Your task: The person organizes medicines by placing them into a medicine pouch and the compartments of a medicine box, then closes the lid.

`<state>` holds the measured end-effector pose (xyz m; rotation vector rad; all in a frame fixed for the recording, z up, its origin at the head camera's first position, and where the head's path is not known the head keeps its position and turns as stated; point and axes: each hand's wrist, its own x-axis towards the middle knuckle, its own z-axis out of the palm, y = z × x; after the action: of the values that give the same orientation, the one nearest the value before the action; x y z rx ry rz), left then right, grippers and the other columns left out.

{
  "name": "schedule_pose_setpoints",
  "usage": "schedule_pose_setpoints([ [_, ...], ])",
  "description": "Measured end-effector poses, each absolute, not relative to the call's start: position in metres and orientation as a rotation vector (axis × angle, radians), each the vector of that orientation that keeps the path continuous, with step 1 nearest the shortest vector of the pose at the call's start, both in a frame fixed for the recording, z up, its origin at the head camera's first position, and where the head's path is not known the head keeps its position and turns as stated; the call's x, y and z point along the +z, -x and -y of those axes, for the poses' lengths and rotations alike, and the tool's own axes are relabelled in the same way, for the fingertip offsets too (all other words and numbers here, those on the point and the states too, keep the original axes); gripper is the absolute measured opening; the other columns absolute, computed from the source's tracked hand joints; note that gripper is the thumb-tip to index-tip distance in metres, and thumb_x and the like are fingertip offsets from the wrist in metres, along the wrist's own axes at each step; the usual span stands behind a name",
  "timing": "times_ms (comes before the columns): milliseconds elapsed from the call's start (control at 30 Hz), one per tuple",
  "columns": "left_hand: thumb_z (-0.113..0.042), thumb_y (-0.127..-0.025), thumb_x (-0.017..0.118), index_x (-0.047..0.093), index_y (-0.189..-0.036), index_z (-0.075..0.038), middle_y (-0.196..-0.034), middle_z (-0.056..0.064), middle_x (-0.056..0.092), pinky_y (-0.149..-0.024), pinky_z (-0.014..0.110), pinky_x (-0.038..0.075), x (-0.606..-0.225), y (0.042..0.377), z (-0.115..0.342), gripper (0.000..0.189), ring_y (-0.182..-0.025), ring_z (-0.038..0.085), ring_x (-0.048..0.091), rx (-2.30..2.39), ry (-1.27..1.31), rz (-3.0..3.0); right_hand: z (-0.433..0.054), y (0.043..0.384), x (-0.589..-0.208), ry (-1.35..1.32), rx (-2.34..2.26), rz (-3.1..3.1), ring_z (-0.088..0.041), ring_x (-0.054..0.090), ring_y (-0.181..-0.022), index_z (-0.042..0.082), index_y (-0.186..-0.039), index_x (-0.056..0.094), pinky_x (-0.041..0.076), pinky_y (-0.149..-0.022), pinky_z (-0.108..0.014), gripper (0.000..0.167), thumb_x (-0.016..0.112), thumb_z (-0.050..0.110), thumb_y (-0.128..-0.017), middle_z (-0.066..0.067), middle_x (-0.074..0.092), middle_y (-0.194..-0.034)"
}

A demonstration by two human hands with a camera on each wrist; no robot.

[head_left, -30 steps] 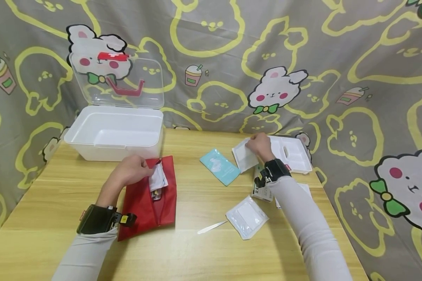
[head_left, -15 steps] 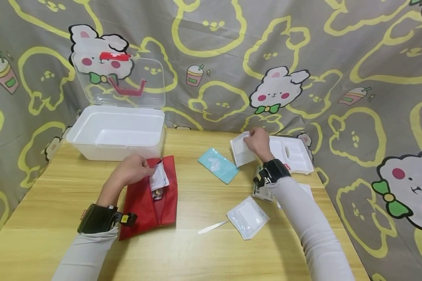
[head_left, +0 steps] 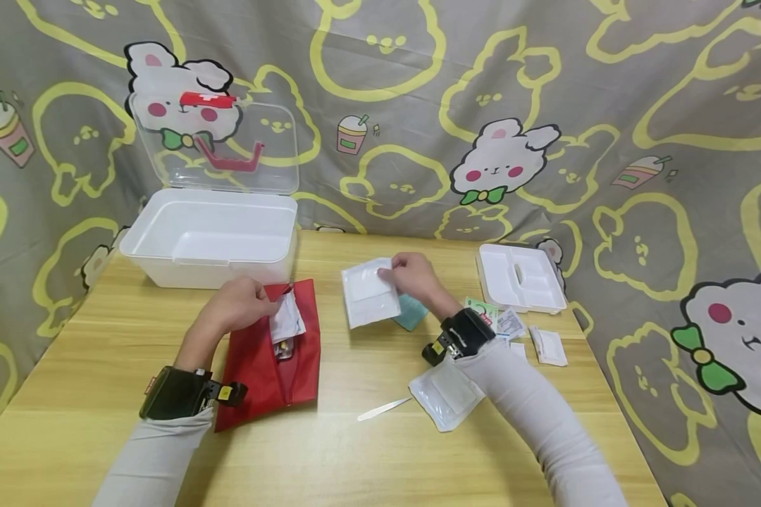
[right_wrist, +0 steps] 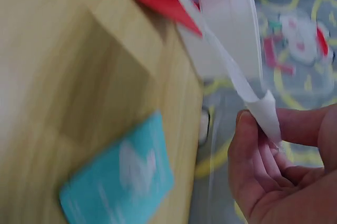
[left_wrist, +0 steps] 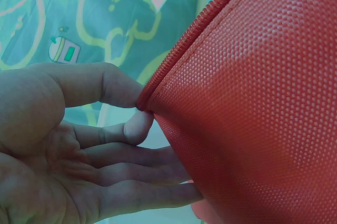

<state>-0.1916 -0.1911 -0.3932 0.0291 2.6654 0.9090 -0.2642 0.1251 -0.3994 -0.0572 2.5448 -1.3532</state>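
My left hand (head_left: pixel 237 306) pinches the zippered edge of a red pouch (head_left: pixel 306 352) between thumb and forefinger, as the left wrist view shows close up. The pouch gapes, and white packets (head_left: pixel 287 320) show in its opening. In my right hand (head_left: pixel 415 278) a flat white square packet (head_left: pixel 370 299) is pinched by one edge, held up over the table. Beneath it lies a teal packet (right_wrist: pixel 124 174), partly covered in the head view. The right wrist view catches the white packet nearly edge-on, with the red pouch beyond it.
Behind the pouch stands a white box (head_left: pixel 254 271) with its clear lid raised. A white divided tray (head_left: pixel 523 278) sits at the back right. Small packets (head_left: pixel 548 346) lie in front of it. Tweezers (head_left: pixel 383 410) and a clear-wrapped packet (head_left: pixel 444 398) rest nearer the front.
My right hand has lifted the white square packet from beside the tray and carried it left, over the teal packet. The left hand keeps its hold on the pouch.
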Motion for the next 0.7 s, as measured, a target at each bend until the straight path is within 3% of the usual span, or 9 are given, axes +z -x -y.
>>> schedule_pose_setpoints([
  [300, -0.025, -0.093, 0.067, 0.06, -0.067, -0.005, -0.058, 0.004, 0.047, -0.056, 0.028, 0.043, -0.391, 0.191, 0.19, 0.034, -0.061, 0.02, 0.053, 0.913, 0.0, -2.653, -0.071, 0.224, -0.412, 0.225, -1.396, -2.403, -0.018, 0.066, -0.069, 0.002, -0.092, 0.064, 0.06, -0.072, -0.045, 0.02, 0.071, 0.02, -0.094, -0.013, 0.068, -0.089],
  [533, -0.023, -0.092, 0.066, 0.055, -0.062, -0.006, -0.054, 0.002, 0.042, -0.053, 0.028, 0.04, -0.392, 0.191, 0.189, 0.037, -0.055, 0.019, 0.049, 0.905, 0.003, -2.669, -0.04, 0.202, -0.423, 0.294, -1.421, -2.411, -0.012, 0.062, -0.06, 0.001, -0.089, 0.065, 0.052, -0.053, -0.024, 0.018, 0.073, 0.017, -0.092, -0.009, 0.069, -0.077],
  [700, -0.023, -0.093, 0.066, 0.055, -0.061, -0.006, -0.053, 0.001, 0.041, -0.054, 0.028, 0.04, -0.39, 0.19, 0.189, 0.038, -0.054, 0.019, 0.048, 0.914, 0.018, -2.658, -0.024, 0.189, -0.432, 0.29, -1.445, -2.363, -0.011, 0.063, -0.055, 0.003, -0.088, 0.064, 0.052, -0.051, -0.025, 0.018, 0.076, 0.016, -0.091, -0.006, 0.07, -0.071],
])
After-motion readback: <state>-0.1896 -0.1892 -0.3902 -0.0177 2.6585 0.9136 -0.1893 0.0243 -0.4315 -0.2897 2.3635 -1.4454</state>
